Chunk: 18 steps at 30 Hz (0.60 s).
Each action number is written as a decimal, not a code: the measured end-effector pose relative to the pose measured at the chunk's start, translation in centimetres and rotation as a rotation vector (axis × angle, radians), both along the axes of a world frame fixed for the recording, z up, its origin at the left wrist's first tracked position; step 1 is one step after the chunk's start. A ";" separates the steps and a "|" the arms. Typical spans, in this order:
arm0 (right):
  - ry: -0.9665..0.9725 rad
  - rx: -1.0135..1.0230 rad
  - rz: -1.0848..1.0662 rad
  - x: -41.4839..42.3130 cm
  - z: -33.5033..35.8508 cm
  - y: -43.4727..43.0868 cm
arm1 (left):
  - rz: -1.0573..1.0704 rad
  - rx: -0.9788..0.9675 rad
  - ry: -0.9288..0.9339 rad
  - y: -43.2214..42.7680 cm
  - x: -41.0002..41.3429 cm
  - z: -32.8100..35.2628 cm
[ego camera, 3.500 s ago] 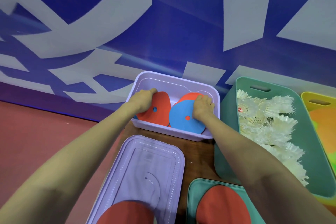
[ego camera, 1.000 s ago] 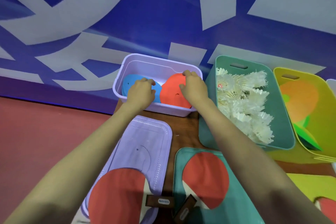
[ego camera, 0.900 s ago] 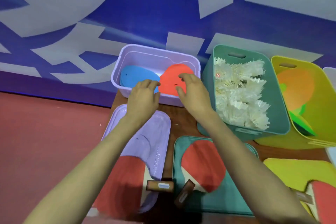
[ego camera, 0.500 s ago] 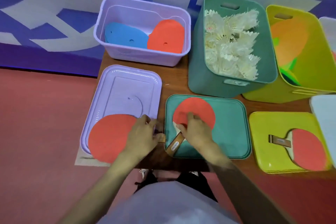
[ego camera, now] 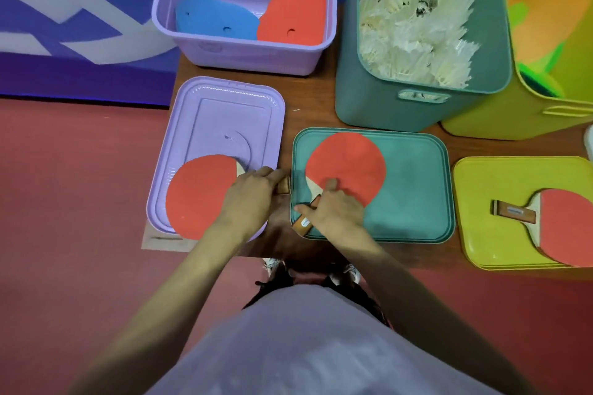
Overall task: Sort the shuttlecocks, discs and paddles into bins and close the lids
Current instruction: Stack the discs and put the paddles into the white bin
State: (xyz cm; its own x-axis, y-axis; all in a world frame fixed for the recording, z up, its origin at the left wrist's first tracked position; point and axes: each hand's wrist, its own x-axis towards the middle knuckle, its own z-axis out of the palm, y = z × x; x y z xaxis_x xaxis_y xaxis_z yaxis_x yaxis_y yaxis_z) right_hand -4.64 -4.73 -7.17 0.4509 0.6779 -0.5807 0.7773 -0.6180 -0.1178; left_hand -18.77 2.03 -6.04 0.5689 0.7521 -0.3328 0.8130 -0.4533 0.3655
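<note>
A red paddle (ego camera: 200, 194) lies on the purple lid (ego camera: 221, 125); my left hand (ego camera: 252, 197) grips its wooden handle. A second red paddle (ego camera: 346, 163) lies on the teal lid (ego camera: 414, 189); my right hand (ego camera: 335, 212) holds its handle, index finger stretched onto the red face. A third red paddle (ego camera: 564, 224) rests on the yellow lid (ego camera: 500, 176), untouched. The purple bin (ego camera: 250, 56) holds a blue disc (ego camera: 215, 21) and a red disc (ego camera: 293, 11). The teal bin (ego camera: 385, 106) is full of white shuttlecocks (ego camera: 414, 29).
A yellow bin (ego camera: 513, 115) with orange and green discs stands at the far right. Bins and lids crowd a small brown table (ego camera: 316, 106), whose left edge drops to red floor. A blue and white wall runs behind. My feet show under the front edge.
My hands left the discs in the purple bin, drew back to the near side and closed on the handles of the two paddles. My view tilted down.
</note>
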 end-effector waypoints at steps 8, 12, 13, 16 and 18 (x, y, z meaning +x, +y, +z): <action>0.113 0.096 -0.305 -1.0 0.0 -0.6 | -0.121 0.181 -0.328 0.9 1.5 3.0; 0.220 0.180 -0.406 1.1 2.8 -1.9 | -0.152 0.190 -0.450 1.7 1.4 4.5; 0.261 0.189 -0.428 1.9 3.7 -2.1 | -0.156 0.208 -0.458 1.9 1.2 4.9; 0.466 0.310 -0.626 5.4 6.8 -3.2 | -0.199 0.255 -0.477 2.2 1.5 6.4; 0.642 0.404 -0.799 7.8 8.5 -4.2 | -0.195 0.250 -0.555 1.8 2.3 7.9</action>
State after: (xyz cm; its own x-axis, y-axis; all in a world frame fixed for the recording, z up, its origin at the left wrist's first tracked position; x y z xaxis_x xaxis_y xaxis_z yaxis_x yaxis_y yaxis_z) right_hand 3.11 -8.89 1.35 0.5376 0.5185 -0.6650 -0.1074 -0.7401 -0.6639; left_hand -16.48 3.85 1.82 0.7402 0.6342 0.2232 0.4269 -0.6998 0.5727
